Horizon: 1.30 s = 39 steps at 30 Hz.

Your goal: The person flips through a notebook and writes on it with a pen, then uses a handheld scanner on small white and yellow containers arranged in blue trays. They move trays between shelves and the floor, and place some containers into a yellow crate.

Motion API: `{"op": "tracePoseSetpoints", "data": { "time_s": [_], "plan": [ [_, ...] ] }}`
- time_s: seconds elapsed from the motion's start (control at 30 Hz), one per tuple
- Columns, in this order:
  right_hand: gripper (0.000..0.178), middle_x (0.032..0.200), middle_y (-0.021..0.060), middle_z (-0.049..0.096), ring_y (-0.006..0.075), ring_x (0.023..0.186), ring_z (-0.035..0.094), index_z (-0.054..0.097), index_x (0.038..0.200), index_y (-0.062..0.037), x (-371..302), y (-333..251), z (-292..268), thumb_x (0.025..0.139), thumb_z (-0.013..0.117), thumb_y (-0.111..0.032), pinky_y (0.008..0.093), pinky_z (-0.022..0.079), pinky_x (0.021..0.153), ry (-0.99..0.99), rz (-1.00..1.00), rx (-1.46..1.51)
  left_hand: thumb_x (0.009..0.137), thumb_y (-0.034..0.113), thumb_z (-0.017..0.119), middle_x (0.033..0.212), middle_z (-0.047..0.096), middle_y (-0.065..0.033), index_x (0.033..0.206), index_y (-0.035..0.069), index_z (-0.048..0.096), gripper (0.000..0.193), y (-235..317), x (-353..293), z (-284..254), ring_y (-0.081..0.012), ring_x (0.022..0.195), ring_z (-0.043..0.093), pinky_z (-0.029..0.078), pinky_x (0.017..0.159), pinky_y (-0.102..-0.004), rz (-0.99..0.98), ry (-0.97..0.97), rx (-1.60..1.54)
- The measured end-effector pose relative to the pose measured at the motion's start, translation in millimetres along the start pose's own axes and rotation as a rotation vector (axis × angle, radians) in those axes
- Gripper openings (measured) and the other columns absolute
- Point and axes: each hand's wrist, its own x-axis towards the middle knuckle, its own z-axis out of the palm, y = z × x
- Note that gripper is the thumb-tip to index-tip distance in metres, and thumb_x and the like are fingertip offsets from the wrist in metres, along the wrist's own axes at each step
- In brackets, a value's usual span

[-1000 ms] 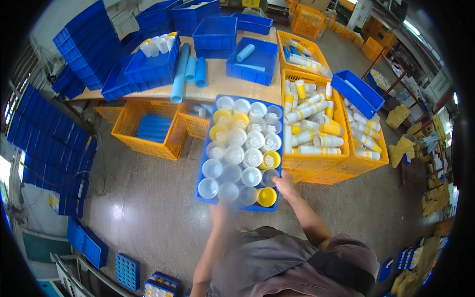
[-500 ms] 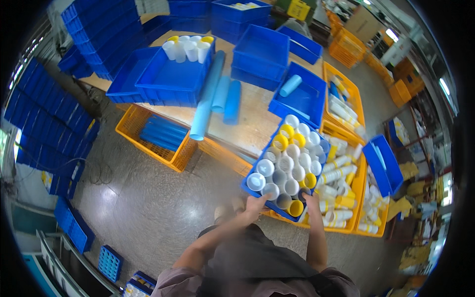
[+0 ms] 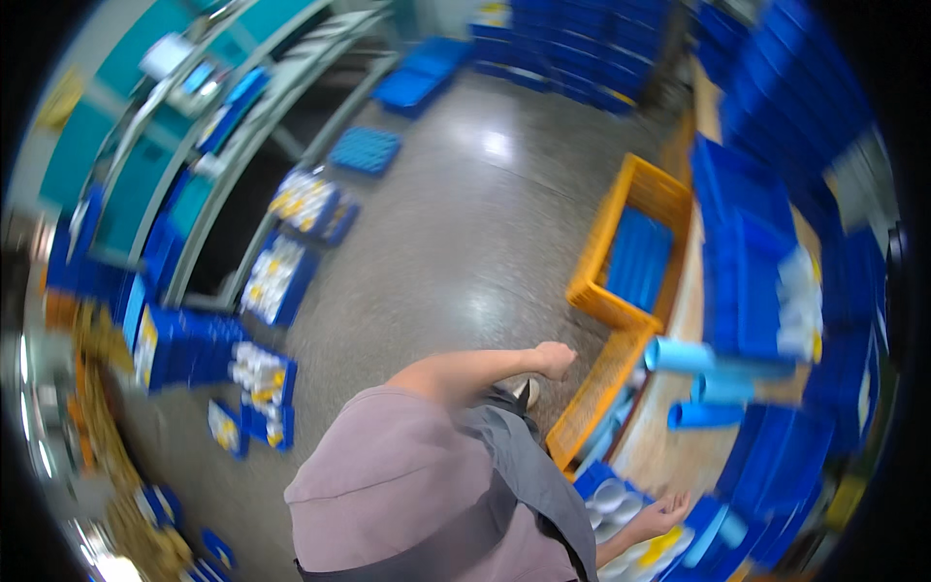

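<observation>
My left hand (image 3: 556, 360) hangs over the floor beside the orange crates, its fingers curled into a loose fist with nothing visible in them. Lower right, my right hand (image 3: 669, 510) is above a blue crate of tubes, fingers loosely bent and somewhat apart, holding nothing that I can see. White tubes (image 3: 610, 497) and a yellow tube (image 3: 661, 547) stand in that crate, partly hidden by my right forearm and body. Light blue tubes (image 3: 679, 356) and a darker blue tube (image 3: 706, 416) lie on the wooden table (image 3: 669, 441) beyond my right hand.
An orange crate (image 3: 582, 281) holds blue tubes (image 3: 640, 258). Blue bins (image 3: 747, 281) stand on the table. Across the floor are filled blue crates (image 3: 312, 264), a blue tray with round holes (image 3: 366, 150) and a metal rack (image 3: 218, 213). Stacked blue crates (image 3: 582, 48) stand at the back.
Both hands have let go of the blue crate of tubes. My view has swung left, bringing the rack and floor crates into sight; the table now sits at the right.
</observation>
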Motion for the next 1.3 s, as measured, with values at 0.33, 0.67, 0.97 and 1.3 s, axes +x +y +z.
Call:
{"op": "tracePoseSetpoints", "data": {
  "time_s": [0.33, 0.67, 0.97, 1.3],
  "plan": [
    [0.026, 0.111, 0.0212, 0.064, 0.0360, 0.101, 0.062, 0.060, 0.114, 0.0069, -25, -232, 211, 0.093, 0.050, -0.004, 0.0403, 0.049, 0.089, -0.678, -0.907, 0.085, 0.078, 0.034, 0.071, 0.100, 0.070, -0.0214, 0.118, -0.001, 0.063, 0.055, -310, -159, 79, -0.0333, 0.097, 0.067, 0.052, 0.083, -0.0420, -0.944, 1.040, -0.940],
    [0.019, 0.099, 0.0194, 0.066, 0.0353, 0.091, 0.065, 0.063, 0.105, 0.0009, -298, -450, 413, 0.087, 0.059, -0.002, 0.0392, 0.052, 0.078, -1.202, -1.393, 0.102, 0.087, 0.029, 0.064, 0.121, 0.062, -0.0224, 0.117, -0.003, 0.063, 0.044, -458, -395, 270, -0.0332, 0.104, 0.063, 0.051, 0.084, -0.0401, -1.670, 0.925, -1.858],
    [0.029, 0.103, 0.0205, 0.067, 0.0392, 0.096, 0.064, 0.062, 0.110, -0.0048, -488, -564, 557, 0.084, 0.064, -0.016, 0.0470, 0.052, 0.082, -1.496, -1.691, -0.571, 0.090, 0.025, 0.063, 0.083, 0.065, -0.0091, 0.104, -0.002, 0.059, 0.031, -571, -467, 233, -0.0203, 0.069, 0.062, 0.050, 0.059, -0.0360, -1.417, 1.495, -2.202],
    [0.036, 0.103, 0.0208, 0.068, 0.0373, 0.097, 0.066, 0.061, 0.118, -0.0068, -752, -679, 691, 0.089, 0.057, -0.026, 0.0455, 0.053, 0.083, -1.604, -1.852, -0.737, 0.095, 0.034, 0.056, 0.111, 0.066, -0.0194, 0.125, 0.001, 0.050, 0.045, -747, -614, 204, -0.0329, 0.100, 0.066, 0.054, 0.081, -0.0502, -1.213, 1.699, -2.805]
  ]
}}
